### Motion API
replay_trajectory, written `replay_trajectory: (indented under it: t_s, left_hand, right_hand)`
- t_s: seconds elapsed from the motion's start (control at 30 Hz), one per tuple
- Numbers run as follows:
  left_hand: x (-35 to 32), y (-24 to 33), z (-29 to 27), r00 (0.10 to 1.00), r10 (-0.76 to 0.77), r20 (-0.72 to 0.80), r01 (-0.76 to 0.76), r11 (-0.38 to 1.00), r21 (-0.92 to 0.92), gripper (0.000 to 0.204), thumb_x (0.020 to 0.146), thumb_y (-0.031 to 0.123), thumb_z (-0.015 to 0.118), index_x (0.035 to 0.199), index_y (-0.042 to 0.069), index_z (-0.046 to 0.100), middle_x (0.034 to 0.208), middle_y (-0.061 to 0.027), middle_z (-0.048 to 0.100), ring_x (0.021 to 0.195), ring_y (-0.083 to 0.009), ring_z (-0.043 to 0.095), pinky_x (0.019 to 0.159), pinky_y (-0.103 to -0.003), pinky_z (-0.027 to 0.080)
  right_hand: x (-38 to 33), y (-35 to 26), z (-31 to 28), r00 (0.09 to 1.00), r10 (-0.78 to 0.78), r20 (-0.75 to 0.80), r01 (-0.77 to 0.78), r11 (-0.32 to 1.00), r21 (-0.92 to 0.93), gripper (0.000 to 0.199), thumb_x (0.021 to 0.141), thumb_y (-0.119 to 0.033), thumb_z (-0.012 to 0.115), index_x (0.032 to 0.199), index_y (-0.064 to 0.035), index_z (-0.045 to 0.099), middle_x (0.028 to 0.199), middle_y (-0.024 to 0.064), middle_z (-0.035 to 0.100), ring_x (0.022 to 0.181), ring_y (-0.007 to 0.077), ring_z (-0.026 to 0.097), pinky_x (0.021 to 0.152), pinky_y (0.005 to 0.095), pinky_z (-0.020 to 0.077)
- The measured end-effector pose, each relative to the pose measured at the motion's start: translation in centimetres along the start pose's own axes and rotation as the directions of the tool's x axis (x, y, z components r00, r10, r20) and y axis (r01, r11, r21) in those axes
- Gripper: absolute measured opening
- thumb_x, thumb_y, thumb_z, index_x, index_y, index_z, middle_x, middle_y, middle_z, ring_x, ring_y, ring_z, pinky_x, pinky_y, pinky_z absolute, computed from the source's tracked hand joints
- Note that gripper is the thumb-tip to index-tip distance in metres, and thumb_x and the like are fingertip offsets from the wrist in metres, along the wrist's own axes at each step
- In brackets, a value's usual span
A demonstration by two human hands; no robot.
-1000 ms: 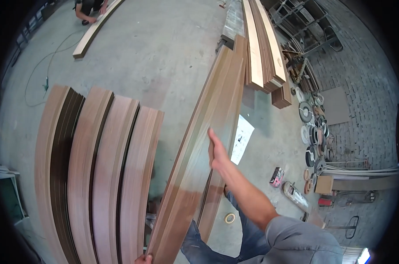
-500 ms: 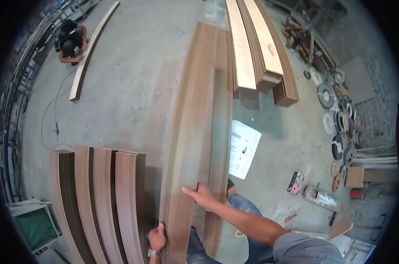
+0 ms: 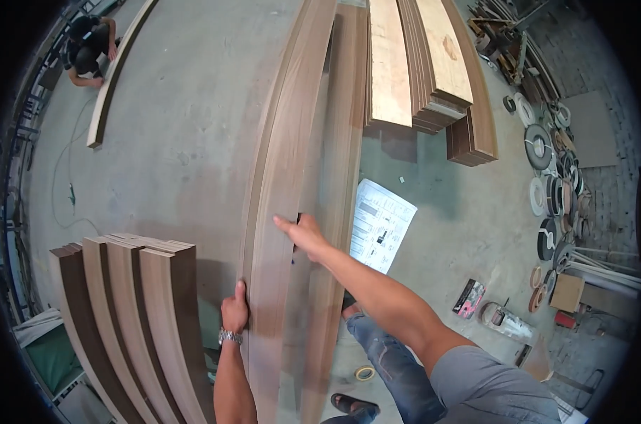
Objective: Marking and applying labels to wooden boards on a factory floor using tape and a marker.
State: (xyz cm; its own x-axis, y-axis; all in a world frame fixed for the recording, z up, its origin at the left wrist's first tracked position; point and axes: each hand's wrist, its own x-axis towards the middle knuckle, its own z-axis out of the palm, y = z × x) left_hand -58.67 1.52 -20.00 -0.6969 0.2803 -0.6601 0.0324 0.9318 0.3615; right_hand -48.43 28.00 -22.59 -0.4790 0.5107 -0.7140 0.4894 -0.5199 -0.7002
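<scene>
A long wood-grain board point(image 3: 272, 283) runs lengthwise through the middle of the view. My left hand point(image 3: 235, 309), with a metal watch at the wrist, grips its left edge, thumb on top. Further along, my right hand point(image 3: 306, 237) is closed on the right edge, its thumb pressed on the top face. The fingertips of both hands are hidden under the board. To the right, a second long brown board point(image 3: 340, 184) lies alongside and lower. Several brown boards point(image 3: 166, 304) are stacked in rows left of my left hand.
Ahead right lie stacked pale-topped boards point(image 3: 391, 71). A printed sheet point(image 3: 382, 225) is on the concrete floor. Rolls of edging point(image 3: 539, 147) line the right wall. A small box point(image 3: 469, 298) and a tape roll point(image 3: 363, 373) lie nearer. Far left, a person point(image 3: 87, 49) crouches at another board point(image 3: 115, 81).
Both hands have moved forward, away from me, with the board still in their grip. My view has shifted too, and more of my legs and a sandalled foot now show.
</scene>
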Motion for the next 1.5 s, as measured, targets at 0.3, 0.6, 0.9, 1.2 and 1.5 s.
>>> replay_trajectory:
  t_s: [0.3,0.6,0.9,1.2,1.5]
  left_hand:
    - [8.8,-1.8,7.9,0.998,0.041,0.043,-0.039,0.998,-0.045,0.091,0.092,0.075,0.043,0.077,-0.012,0.067,0.073,-0.0346,0.062,0.077,-0.0454,0.065,0.079,-0.05,0.049]
    - [12.6,-4.4,14.6,0.998,0.055,0.033,-0.049,0.983,-0.175,0.088,0.09,0.074,0.049,0.076,-0.012,0.066,0.07,-0.0316,0.062,0.072,-0.0412,0.064,0.076,-0.048,0.049]
    - [14.3,-3.9,17.2,0.998,0.066,0.017,-0.061,0.977,-0.206,0.084,0.087,0.071,0.057,0.069,-0.011,0.065,0.069,-0.0328,0.062,0.068,-0.0418,0.065,0.071,-0.05,0.049]
    - [15.4,-0.9,13.7,0.977,0.013,0.213,0.037,0.973,-0.23,0.088,0.082,0.08,0.054,0.077,-0.005,0.074,0.077,-0.0236,0.071,0.073,-0.0281,0.069,0.073,-0.045,0.05]
    - [5.0,-4.2,17.7,0.939,0.196,-0.284,-0.205,0.979,-0.003,0.066,0.088,0.05,0.065,0.13,-0.001,0.057,0.132,-0.0246,0.059,0.121,-0.0409,0.056,0.103,-0.047,0.045]
  right_hand:
    - [6.6,1.7,-2.0,0.997,0.058,0.046,-0.05,0.985,-0.168,0.068,0.093,-0.049,0.067,0.112,0.0163,0.061,0.102,0.0197,0.066,0.096,0.0321,0.067,0.074,0.0458,0.0591]
    - [8.1,5.1,-2.9,0.94,-0.325,-0.106,0.144,0.658,-0.739,0.062,0.094,-0.047,0.066,0.121,0.009,0.06,0.084,0.0115,0.068,0.077,0.0184,0.065,0.078,0.0353,0.0556]
    - [-6.2,11.6,-14.2,0.997,-0.074,-0.032,0.051,0.888,-0.458,0.042,0.098,-0.013,0.064,0.134,0.0055,0.051,0.099,0.0119,0.074,0.094,0.0149,0.07,0.083,0.0279,0.0545]
    - [-13.8,15.6,-12.2,0.967,0.221,0.125,-0.2,0.966,-0.162,0.038,0.099,-0.005,0.058,0.134,0.0071,0.05,0.11,0.0186,0.069,0.1,0.0227,0.069,0.091,0.0338,0.0539]
    - [-18.5,15.9,-11.6,0.922,0.33,0.202,-0.264,0.918,-0.297,0.038,0.1,-0.011,0.06,0.132,0.0063,0.053,0.109,0.0171,0.07,0.101,0.0226,0.069,0.092,0.0318,0.0518]
